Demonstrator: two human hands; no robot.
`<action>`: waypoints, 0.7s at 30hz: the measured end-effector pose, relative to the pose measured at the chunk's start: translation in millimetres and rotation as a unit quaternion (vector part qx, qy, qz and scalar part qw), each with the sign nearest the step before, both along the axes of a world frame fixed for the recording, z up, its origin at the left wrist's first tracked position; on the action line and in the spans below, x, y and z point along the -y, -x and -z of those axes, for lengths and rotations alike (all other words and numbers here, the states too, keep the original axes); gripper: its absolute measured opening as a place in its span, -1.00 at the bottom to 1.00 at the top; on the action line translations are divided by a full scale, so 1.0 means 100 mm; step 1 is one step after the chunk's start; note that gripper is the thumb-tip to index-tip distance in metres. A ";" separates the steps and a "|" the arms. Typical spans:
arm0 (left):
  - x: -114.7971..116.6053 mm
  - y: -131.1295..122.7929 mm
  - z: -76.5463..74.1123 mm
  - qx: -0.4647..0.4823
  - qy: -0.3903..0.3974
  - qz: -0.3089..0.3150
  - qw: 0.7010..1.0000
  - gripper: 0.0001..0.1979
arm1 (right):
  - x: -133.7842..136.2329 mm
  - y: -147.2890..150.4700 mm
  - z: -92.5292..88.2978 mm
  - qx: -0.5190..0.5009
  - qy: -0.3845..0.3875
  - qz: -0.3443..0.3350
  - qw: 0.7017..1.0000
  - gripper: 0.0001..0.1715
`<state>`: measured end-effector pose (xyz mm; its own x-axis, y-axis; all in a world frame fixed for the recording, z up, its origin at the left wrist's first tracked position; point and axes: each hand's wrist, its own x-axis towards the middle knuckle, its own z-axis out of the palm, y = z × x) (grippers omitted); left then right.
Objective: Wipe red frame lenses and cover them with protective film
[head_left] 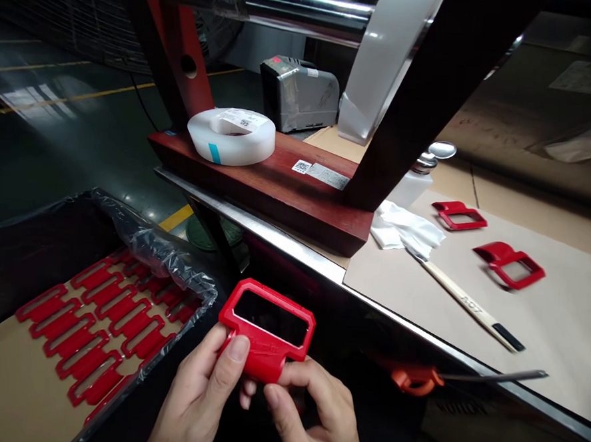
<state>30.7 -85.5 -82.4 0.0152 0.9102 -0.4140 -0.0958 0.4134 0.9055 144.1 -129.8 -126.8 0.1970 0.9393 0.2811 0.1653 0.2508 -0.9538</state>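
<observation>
Between my hands is a red plastic part (261, 359) with a rectangular window in its upper half and a curved, tube-like lower section. My left hand (205, 382) grips it from the left, thumb pressed on the front of the curved section. At the lower right edge, my right hand (317, 402) has its fingers against the part and its thumb held slightly away from it. The part is in front of the bench edge, above a dark area. Two similar red parts, one nearer (517, 266) and one farther (460, 216), lie on the bench paper at the right.
A plastic-lined box (10, 383) at left holds rows of red parts. A wooden stand (277, 186) carries a roll of clear film (230, 140). White cloth (410, 228), a wooden-handled tool (471, 302) and orange-handled scissors (416, 378) are at right. A grey device (308, 95) stands behind.
</observation>
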 end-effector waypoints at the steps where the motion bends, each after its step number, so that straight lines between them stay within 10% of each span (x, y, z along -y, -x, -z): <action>1: 0.00 0.00 -0.01 0.002 -0.001 -0.003 1.000 -0.66 | 0.00 0.01 0.01 -0.002 0.001 0.005 1.000 -0.91; 21: 0.00 -0.01 -0.05 -0.005 -0.009 0.004 1.000 -0.72 | 0.00 -0.08 0.01 0.022 -0.013 -0.061 0.998 -0.86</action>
